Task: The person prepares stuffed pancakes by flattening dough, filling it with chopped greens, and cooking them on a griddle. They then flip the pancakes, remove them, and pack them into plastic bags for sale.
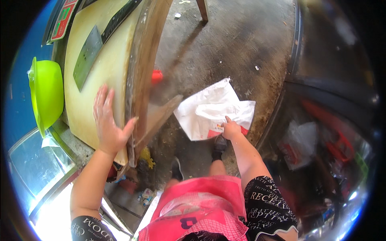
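Note:
My left hand [110, 123] rests with spread fingers on the near end of a thick yellowish-white cutting board [116, 66], its thumb out over the board's edge. It holds nothing. A cleaver with a broad metal blade [88, 58] and a black handle [119, 19] lies on the board beyond the fingertips. On my right, away from the table, my right hand [231, 129] has its fingers curled at a white woven-looking bag [208, 113] with red print, index finger extended over it. The bag spreads out above the concrete floor; whether it touches the floor cannot be told.
A lime-green plastic basin [49, 93] stands left of the board, near a red-and-green scale panel [64, 21]. The wooden table edge [144, 60] borders the board. A red object [156, 76] sits below it. Dark glossy panelling [328, 75] rises on the right.

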Tool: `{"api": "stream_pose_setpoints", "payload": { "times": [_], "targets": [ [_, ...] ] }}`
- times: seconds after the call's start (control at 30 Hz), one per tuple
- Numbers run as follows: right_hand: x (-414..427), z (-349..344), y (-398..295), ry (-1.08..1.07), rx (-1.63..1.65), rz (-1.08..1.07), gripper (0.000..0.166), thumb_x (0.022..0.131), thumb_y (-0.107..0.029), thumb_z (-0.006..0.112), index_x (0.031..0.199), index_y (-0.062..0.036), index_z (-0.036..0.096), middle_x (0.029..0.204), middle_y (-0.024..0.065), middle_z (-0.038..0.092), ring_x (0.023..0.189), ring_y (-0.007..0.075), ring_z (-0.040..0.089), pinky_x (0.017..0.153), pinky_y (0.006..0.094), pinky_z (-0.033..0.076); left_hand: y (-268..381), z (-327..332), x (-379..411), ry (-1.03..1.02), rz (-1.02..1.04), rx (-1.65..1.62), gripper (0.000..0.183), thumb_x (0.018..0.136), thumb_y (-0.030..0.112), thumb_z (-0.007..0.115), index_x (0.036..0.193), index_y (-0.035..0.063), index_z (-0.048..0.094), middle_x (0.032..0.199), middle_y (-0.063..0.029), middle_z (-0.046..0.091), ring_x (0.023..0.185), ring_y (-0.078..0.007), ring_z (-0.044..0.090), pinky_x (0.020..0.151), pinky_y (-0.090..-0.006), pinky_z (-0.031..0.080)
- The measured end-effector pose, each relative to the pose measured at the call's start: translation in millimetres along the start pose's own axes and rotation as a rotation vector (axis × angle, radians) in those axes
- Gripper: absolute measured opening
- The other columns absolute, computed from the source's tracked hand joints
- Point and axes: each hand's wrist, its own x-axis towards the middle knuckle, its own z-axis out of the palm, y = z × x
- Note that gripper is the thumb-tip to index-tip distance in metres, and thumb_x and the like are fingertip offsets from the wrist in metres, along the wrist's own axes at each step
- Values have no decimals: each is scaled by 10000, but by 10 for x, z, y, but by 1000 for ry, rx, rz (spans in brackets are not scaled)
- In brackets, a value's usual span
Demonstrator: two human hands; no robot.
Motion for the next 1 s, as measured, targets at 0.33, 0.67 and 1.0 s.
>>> {"api": "stream_pose_setpoints", "payload": {
  "times": [0.33,0.67,1.0],
  "targets": [
    [495,598,42,-147,-59,30,310,770,-151,558,1041,-35,654,1169,169,529,1050,341,572,885,408,486,-83,2,-33,-29,-7,16,809,746,475,660,1356,29,371,1407,-225,328,1296,-429,299,1056,-538,226],
    [-92,758,-246,-69,-49,-24,194,775,-140,566,879,-53,705,973,167,659,928,331,632,807,413,508,-102,-116,-55,-40,-9,-25,796,734,428,674,1362,56,359,1440,-190,301,1325,-397,276,1085,-518,191],
    [-1878,124,-1122,333,155,-270,152,772,-160,589,853,-108,707,863,117,652,833,300,625,762,394,491,-100,-191,-314,19,-56,-20,793,751,476,648,1359,51,366,1445,-161,288,1350,-333,232,1110,-489,159]
  ]
}}
